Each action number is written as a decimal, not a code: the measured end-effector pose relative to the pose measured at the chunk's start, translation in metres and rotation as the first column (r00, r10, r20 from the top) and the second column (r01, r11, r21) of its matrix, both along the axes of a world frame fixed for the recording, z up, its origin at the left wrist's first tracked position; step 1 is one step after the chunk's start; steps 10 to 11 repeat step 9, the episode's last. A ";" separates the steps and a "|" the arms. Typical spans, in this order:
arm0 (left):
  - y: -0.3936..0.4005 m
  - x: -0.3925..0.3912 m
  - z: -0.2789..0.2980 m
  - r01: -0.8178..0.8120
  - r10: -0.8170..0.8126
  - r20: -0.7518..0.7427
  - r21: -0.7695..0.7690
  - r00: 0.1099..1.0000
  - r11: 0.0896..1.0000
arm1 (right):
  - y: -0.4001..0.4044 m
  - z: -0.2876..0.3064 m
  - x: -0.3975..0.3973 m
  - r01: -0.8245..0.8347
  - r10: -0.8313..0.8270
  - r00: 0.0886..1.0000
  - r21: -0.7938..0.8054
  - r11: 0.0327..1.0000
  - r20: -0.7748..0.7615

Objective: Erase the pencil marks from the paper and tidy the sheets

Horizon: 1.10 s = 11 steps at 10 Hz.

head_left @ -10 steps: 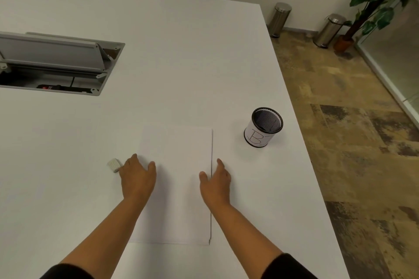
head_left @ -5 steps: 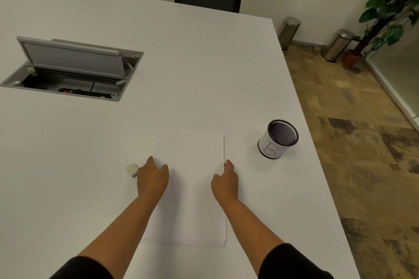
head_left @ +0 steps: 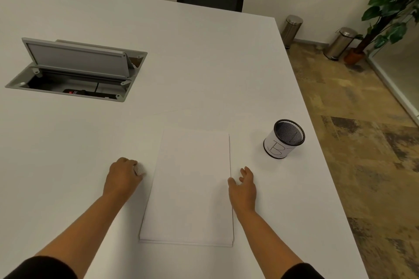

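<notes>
A neat stack of white sheets (head_left: 192,186) lies on the white table (head_left: 204,63) in front of me, with no marks visible on the top sheet. My left hand (head_left: 122,176) sits just left of the stack, fingers curled round a small white eraser (head_left: 139,169) that peeks out at its right side. My right hand (head_left: 243,186) rests on the table just off the stack's right edge, fingers relaxed and spread, holding nothing.
A mesh pen cup (head_left: 283,139) with a white label stands to the right of the sheets, near the table's right edge. An open cable hatch (head_left: 74,70) is set in the table at far left. Two chairs stand behind; bins and a plant at right.
My left hand left the sheets, moved to the eraser and closed its fingers round it. My right hand slid off the stack's right edge onto the table.
</notes>
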State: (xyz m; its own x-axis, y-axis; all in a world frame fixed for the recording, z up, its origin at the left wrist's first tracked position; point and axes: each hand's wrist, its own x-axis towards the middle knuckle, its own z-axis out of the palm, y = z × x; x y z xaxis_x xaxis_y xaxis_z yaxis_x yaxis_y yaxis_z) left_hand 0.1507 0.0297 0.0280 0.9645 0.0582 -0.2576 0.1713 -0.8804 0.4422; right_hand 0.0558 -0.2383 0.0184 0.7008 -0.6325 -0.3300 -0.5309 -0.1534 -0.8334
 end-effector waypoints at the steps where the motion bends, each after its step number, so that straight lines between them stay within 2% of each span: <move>1: 0.004 0.003 0.000 0.064 -0.063 0.044 -0.011 0.997 0.998 | 0.000 -0.001 -0.001 -0.003 0.003 1.000 -0.003 1.000 -0.005; 2: 0.006 0.014 0.000 0.168 -0.168 0.059 0.009 0.984 0.986 | 0.000 -0.003 -0.003 -0.010 0.010 1.000 -0.014 1.000 -0.005; 5: 0.010 0.029 0.003 0.212 -0.212 0.011 0.005 0.977 0.977 | 0.000 -0.007 -0.007 -0.019 0.019 1.000 -0.039 0.999 -0.001; 7: 0.014 0.028 -0.001 0.134 -0.134 0.007 -0.099 0.991 0.986 | -0.001 -0.007 -0.007 -0.025 0.026 0.999 -0.022 0.999 0.019; 8: 0.013 0.020 0.000 0.037 -0.035 0.011 -0.207 0.999 0.978 | -0.003 -0.003 -0.008 -0.021 0.020 0.999 0.009 1.000 0.032; 9: 0.014 0.011 0.001 -0.133 0.154 0.041 -0.318 0.987 0.939 | -0.005 -0.001 -0.009 0.013 -0.019 0.999 0.116 0.993 0.046; 11: 0.014 0.011 0.001 -0.133 0.154 0.041 -0.318 0.987 0.939 | -0.005 -0.001 -0.009 0.013 -0.019 0.999 0.116 0.993 0.046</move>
